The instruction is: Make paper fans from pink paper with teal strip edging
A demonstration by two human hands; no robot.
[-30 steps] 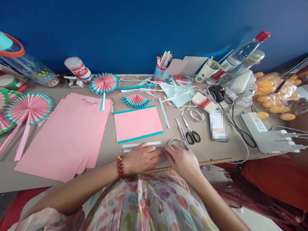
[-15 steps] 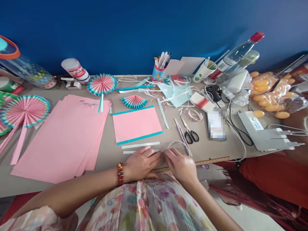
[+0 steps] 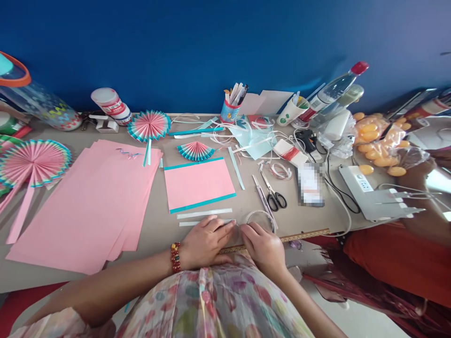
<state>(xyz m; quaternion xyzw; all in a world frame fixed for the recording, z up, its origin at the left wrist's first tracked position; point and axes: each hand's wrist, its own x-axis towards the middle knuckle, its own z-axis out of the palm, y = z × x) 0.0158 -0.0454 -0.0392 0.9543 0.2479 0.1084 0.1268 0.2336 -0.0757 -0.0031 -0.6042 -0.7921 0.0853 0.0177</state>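
My left hand lies over the table with its fingers forward and its thumb apart. It covers part of a white strip, whose right end shows by the index fingertip. A second white strip is just beyond it. My right hand is closed, fingers curled down beside a roll of tape; what they pinch is hidden. A small gap separates the two hands. Past the strips lies a pink sheet with blue edges. A small folded paper fan touches its far edge.
Pink sheets are stacked at left, near round paper fans. Scissors and a slim cutter lie at right, then a phone and a power strip. A pen cup stands behind. Another person's arm is far right.
My fingertips have moved slightly apart. The view has shifted a little, so the things at right appear further left. The sheets and strips lie as before.
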